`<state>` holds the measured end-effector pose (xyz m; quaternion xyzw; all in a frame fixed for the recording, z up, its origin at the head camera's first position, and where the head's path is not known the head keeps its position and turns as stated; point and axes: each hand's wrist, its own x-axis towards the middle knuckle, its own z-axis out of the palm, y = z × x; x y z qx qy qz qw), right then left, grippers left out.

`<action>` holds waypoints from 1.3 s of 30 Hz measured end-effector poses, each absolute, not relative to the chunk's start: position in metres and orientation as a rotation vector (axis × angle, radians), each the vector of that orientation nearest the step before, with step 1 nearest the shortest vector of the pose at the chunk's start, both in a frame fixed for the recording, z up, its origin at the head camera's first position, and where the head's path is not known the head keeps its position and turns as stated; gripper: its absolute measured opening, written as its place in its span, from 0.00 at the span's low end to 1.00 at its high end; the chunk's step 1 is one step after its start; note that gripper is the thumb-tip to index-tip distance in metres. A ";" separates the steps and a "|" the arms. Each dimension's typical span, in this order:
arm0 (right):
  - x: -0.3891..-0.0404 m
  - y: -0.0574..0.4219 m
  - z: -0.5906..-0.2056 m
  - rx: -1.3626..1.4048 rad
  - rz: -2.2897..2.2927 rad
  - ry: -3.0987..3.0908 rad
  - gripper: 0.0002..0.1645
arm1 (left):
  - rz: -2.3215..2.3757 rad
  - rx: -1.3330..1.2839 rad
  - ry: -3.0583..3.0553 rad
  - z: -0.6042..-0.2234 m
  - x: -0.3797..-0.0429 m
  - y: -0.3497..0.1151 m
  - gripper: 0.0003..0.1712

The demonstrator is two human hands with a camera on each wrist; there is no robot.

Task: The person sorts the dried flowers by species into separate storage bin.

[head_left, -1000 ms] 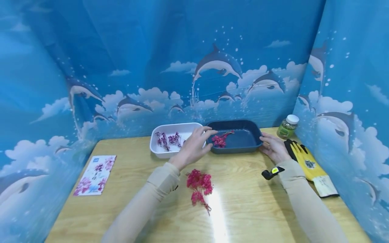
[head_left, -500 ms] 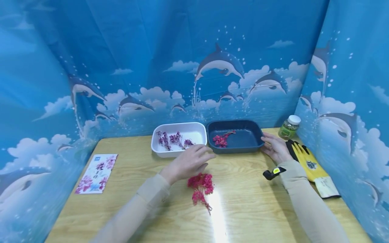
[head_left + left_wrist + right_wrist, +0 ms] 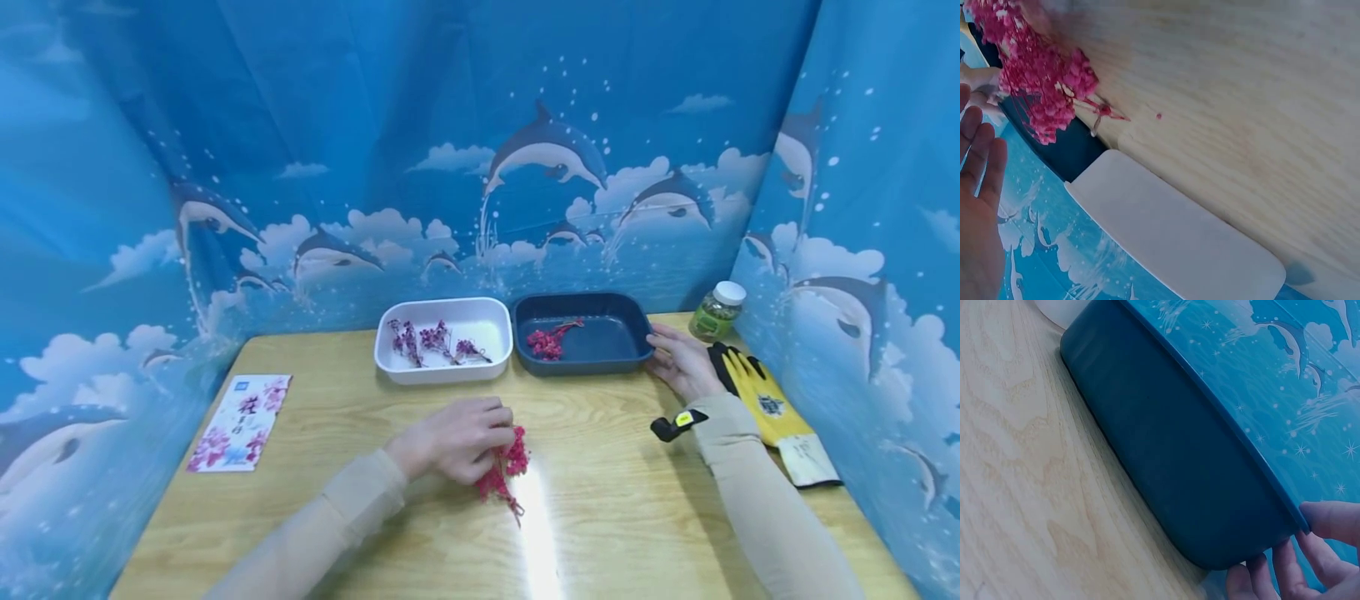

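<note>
My left hand point(image 3: 459, 437) is over a bunch of pink dried flowers point(image 3: 495, 485) on the table, partly hiding it. In the left wrist view its fingers point(image 3: 985, 159) stay extended beside the blossoms point(image 3: 1047, 94), not curled round them. The right hand point(image 3: 681, 367) holds the right end of a dark blue tray point(image 3: 609, 340), thumb at the rim and the other fingers against the end wall. Inside that tray lies a smaller pink dried flower sprig point(image 3: 549, 342). A white tray point(image 3: 442, 377) stands next to it, with purple dried flower sprigs point(image 3: 435, 337) in it.
At the right, a yellow-and-black work glove point(image 3: 768, 408) lies near the right forearm. Behind it stands a white-lidded jar point(image 3: 717, 312). A flower-printed packet point(image 3: 240, 423) lies on the left of the wooden table point(image 3: 322, 400). Dolphin-printed curtains point(image 3: 420, 125) surround the back and sides.
My left hand has moved from between the two trays toward me, down to the pink flowers on the table. The right hand has kept hold of the dark blue tray.
</note>
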<state>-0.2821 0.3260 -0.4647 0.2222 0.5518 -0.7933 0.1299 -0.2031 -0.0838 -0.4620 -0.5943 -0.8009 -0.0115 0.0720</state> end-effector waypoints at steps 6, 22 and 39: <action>-0.282 0.326 -0.465 0.660 -2.296 1.613 0.45 | 0.000 -1.885 -2.428 -0.467 -0.193 -0.087 0.16; -0.282 0.325 -0.465 0.683 -2.310 1.619 0.46 | 0.261 -1.808 -2.343 -0.494 -0.178 -0.095 0.14; -0.282 0.327 -0.466 0.678 -2.309 1.603 0.45 | -0.076 -1.662 -2.248 -0.499 -0.172 -0.099 0.11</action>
